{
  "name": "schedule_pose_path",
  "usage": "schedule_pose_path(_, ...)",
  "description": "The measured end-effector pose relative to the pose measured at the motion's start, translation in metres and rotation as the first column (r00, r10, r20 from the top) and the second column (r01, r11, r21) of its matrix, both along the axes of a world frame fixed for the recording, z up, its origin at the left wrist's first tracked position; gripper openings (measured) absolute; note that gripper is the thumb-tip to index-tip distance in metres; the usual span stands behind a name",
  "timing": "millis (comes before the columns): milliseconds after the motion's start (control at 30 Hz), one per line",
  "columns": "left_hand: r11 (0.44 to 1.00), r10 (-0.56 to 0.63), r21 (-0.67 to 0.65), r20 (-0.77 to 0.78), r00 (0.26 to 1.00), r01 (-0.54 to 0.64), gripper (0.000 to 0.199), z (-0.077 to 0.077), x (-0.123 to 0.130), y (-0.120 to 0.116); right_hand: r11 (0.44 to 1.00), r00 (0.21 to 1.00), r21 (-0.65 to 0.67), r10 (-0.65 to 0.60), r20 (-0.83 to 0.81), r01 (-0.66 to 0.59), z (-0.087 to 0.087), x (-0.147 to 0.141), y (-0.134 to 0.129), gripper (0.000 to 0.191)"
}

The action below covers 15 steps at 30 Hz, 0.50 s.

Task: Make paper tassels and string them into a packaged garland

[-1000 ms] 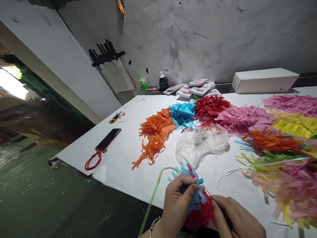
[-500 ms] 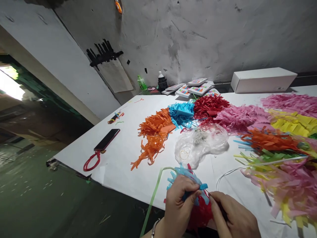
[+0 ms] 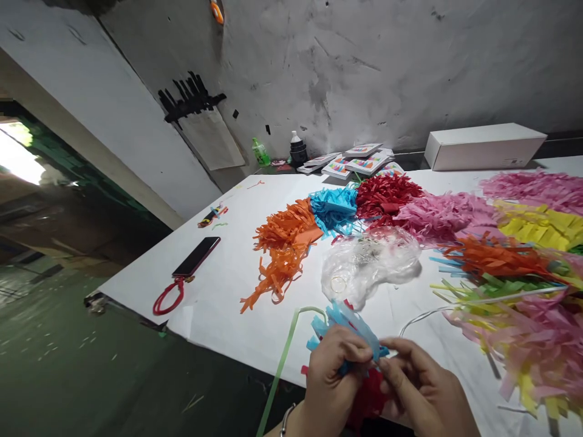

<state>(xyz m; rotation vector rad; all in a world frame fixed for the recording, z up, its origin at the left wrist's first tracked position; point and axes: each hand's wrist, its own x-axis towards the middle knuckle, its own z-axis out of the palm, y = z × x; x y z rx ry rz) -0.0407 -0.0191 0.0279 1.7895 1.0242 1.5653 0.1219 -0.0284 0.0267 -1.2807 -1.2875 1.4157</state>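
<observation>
My left hand [image 3: 334,370] is closed in a pinch on a blue tissue paper tassel [image 3: 350,321] at the table's front edge. My right hand [image 3: 423,382] touches it from the other side, thumb and forefinger pinching the end of the blue paper. Below and between the hands hangs red tissue paper [image 3: 368,394], partly hidden by my fingers. A green paper strip [image 3: 286,349] runs from beside the blue tassel down over the table edge. Just beyond lies a crumpled clear plastic bag [image 3: 368,267] with a thin ring-shaped item inside it.
Orange [image 3: 289,227], blue [image 3: 334,209], red [image 3: 387,194] and pink [image 3: 449,212] fringed paper bunches curve across the table [image 3: 228,321]. A multicoloured tassel pile [image 3: 528,340] lies right. A phone [image 3: 198,256] sits left; printed packs [image 3: 364,161] and a white box [image 3: 485,147] stand along the wall.
My right hand has shifted its fingers up onto the end of the blue paper; the thin dark strand it pinched before no longer shows. Both hands have moved slightly.
</observation>
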Motion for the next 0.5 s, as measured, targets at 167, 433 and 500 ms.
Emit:
schedule_pose_path(167,0.998,-0.034,-0.055,0.028,0.999,0.035,0.022,-0.003,-0.001,-0.002,0.969,0.956,-0.214,0.058,-0.288,-0.123,0.000,-0.001,0.007,0.053)
schedule_pose_path(433,0.998,-0.048,-0.048,-0.118,0.992,0.042,0.025,-0.004,0.000,0.010,0.931,0.957,0.230,-0.256,-0.139,0.283,-0.005,0.016,0.034,0.026)
schedule_pose_path(500,0.996,-0.032,-0.088,-0.183,0.983,0.016,0.022,-0.005,-0.005,0.017,0.875,0.898,0.234,-0.370,-0.239,0.423,-0.010,0.029,0.050,0.028)
